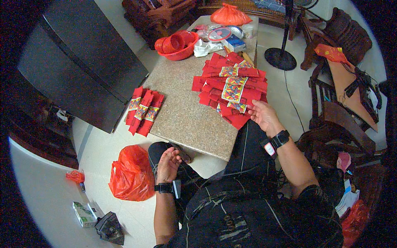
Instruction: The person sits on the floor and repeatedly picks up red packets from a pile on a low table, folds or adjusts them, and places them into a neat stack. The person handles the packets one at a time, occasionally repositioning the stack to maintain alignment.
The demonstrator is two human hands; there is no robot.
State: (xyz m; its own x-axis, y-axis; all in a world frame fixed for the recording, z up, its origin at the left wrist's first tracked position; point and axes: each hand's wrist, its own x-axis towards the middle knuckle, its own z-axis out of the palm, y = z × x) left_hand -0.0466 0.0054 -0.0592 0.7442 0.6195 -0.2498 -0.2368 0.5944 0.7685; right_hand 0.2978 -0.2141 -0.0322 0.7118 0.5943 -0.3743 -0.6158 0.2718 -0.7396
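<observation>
A loose pile of red paper packets (234, 88) with colourful printed bands lies on the right side of the stone-topped table (186, 102). My right hand (263, 116) is at the pile's near right edge, thumb and fingertips against the packets; whether it pinches one is not clear. My left hand (169, 164) hovers by my knee, palm up, fingers loosely curled and nothing in it. At the table's left edge, a smaller group of banded red packets (144, 111) lies in overlapping stacks, partly jutting over the side.
At the table's far end are a red plastic basin (178, 55), a tied red bag (231, 15) and a blue box (235, 43). A red plastic bag (131, 175) rests on the floor left of me. A fan base (280, 59) and wooden chair (338, 124) stand right.
</observation>
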